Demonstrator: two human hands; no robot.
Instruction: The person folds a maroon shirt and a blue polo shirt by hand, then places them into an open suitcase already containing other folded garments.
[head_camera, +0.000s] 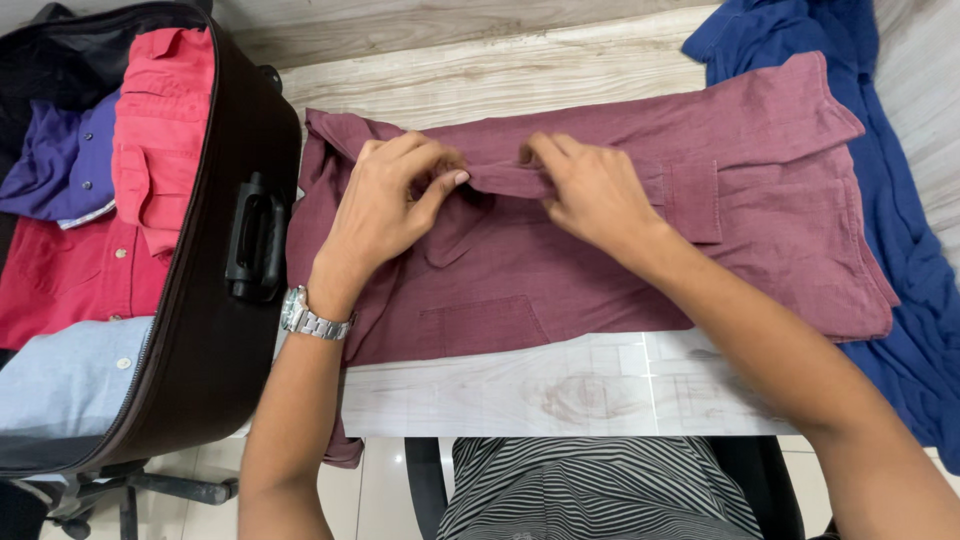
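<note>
Shirt, maroon woven cotton with chest pockets (600, 240), spread face-up on the pale wood-grain table (560, 395), long axis running left to right, collar end at left, hem at right. Collar area sits between both hands, at table centre, toward the far side.

Left hand (385, 205): fingers curled, thumb and forefinger pinched on a fold of fabric near the collar. Steel wristwatch (305, 318) on that wrist.

Right hand (595, 190): fingers closed on the same narrow band of cloth, just right of the left hand. Fabric strip stretched taut between the two grips; hands near each other, not touching. Both hands equally close to the strip; it lies directly under the fingertips, running left-right along the shirt's own axis.

Surroundings: open dark brown suitcase (215, 300) at left edge of table, touching the shirt's collar end. Inside it, folded pink-red shirts (150, 130), a purple shirt (55, 160), a light blue shirt (70, 375). Blue garment (900, 260) lies loose at far right, partly under the maroon hem.
</note>
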